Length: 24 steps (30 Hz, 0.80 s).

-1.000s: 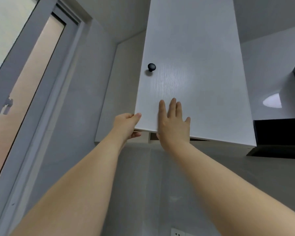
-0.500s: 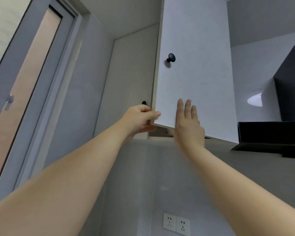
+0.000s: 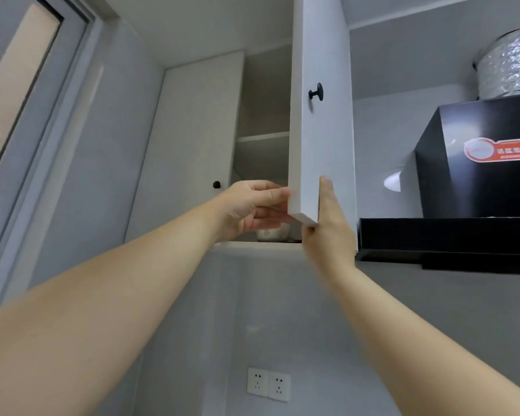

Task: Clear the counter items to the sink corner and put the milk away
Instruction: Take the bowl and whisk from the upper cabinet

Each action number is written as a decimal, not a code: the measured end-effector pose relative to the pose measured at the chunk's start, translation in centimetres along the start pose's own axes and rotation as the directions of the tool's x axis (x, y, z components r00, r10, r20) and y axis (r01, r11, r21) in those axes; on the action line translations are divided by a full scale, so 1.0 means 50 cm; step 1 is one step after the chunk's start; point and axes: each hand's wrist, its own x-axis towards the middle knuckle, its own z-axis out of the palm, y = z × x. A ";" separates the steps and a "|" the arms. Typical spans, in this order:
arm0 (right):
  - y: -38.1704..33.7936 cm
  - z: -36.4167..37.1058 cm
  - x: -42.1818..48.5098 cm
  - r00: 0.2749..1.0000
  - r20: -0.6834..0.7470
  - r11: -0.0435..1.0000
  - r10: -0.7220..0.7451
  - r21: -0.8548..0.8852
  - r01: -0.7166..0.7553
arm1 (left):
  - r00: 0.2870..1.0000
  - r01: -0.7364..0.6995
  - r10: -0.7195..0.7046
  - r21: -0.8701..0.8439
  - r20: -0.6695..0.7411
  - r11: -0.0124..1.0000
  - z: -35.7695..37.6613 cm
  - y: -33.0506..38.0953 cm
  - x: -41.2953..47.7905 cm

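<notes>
- Pinching the lower free corner of the white cabinet door [image 3: 321,145] with the left hand [image 3: 252,205], thumb in front, fingers curled behind the edge;
- Pressing flat on the door's outer face with the right hand [image 3: 327,232], fingers straight, holding nothing;
- Standing open, almost edge-on to the camera, with a black knob [image 3: 316,92] on its face;
- Inside, a shelf [image 3: 263,136]; lower down, behind the left hand, a pale rounded object [image 3: 270,234], too hidden to name; cannot tell where the milk is;
- To the left, a closed door [image 3: 198,130] with a small knob [image 3: 216,184]; to the right, a black range hood [image 3: 478,163] with a red sticker [image 3: 499,150], and a foil duct [image 3: 508,64] above;
- Below, a grey wall [image 3: 282,310] with two white sockets [image 3: 268,384]; at far left, a window frame [image 3: 42,130].
</notes>
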 end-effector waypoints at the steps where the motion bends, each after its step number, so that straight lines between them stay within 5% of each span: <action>1: 0.008 -0.011 -0.002 1.000 -0.015 1.000 0.008 0.005 -0.008 | 1.000 0.001 -0.001 0.000 -0.013 1.000 0.007 0.000 0.001; 16: 0.073 -0.111 0.000 0.990 -0.082 0.984 0.118 0.146 -0.105 | 0.950 0.111 -0.087 0.062 -0.299 0.992 0.031 -0.072 0.030; 21: 0.077 -0.096 -0.014 0.935 -0.114 0.901 0.335 0.329 -0.283 | 0.941 0.135 -0.108 0.065 -0.321 0.989 0.022 -0.099 0.034; 24: 0.094 -0.073 -0.035 0.854 -0.003 0.767 0.520 0.442 -0.465 | 0.941 0.137 -0.109 0.067 -0.320 0.988 0.012 -0.109 0.034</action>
